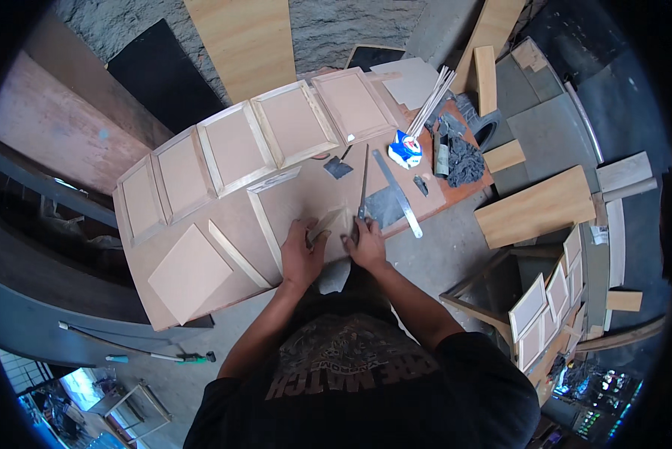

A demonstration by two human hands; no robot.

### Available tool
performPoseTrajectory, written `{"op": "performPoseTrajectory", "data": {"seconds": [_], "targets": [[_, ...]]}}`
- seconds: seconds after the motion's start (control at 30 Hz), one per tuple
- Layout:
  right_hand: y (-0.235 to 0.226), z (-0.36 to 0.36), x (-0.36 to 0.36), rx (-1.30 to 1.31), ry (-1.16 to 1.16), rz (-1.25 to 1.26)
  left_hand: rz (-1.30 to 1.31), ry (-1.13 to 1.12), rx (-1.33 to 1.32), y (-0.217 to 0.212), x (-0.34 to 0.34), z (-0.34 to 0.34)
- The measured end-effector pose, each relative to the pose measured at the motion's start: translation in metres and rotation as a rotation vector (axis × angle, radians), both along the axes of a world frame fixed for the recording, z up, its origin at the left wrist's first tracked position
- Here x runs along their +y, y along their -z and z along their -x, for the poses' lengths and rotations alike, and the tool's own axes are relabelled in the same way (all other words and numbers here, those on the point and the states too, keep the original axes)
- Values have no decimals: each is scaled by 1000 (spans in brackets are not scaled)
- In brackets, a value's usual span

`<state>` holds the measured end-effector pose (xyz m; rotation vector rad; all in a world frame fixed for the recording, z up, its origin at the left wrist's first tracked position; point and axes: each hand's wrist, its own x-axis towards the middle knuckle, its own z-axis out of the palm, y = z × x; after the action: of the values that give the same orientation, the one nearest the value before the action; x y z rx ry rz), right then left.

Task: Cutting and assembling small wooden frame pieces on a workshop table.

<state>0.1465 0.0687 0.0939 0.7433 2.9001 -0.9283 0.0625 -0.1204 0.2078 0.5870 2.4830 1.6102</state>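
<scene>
1. While I look down through the head camera, I judge that the step in hand is the fitting or trimming of a small wooden piece, which is between both hands over the near edge of the desk.
2. On my left hand, the fingers are closed around this piece, thumb on the near side.
3. On my right hand, the fingers are curled at the near end of a slim dark tool; I cannot tell if they grip it or only rest beside it.
4. In my judgement, the next move calls for a firm left hold, and for the tool to meet the wood squarely.
5. Just right of the tool lies a steel ruler, which could obstruct a wide right-hand stroke; a dark scraper is on the tool's left.
6. Farther away, framed panels line the far side, and a crumpled dark cloth occupies the right end. At left lie a loose panel and a wooden strip.
</scene>
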Motion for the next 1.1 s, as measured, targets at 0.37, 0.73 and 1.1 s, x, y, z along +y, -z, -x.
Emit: {"op": "performPoseTrajectory", "data": {"seconds": [0.37, 0.73, 1.1], "targets": [[-202, 9, -49, 783, -116, 634, -299, 18, 297, -66, -40, -26], [-263, -33, -74, 857, -205, 114, -215, 189, 542, -114, -59, -27], [-260, -30, -88, 897, -261, 62, -267, 186, 374, -111, -66, -25]]}}
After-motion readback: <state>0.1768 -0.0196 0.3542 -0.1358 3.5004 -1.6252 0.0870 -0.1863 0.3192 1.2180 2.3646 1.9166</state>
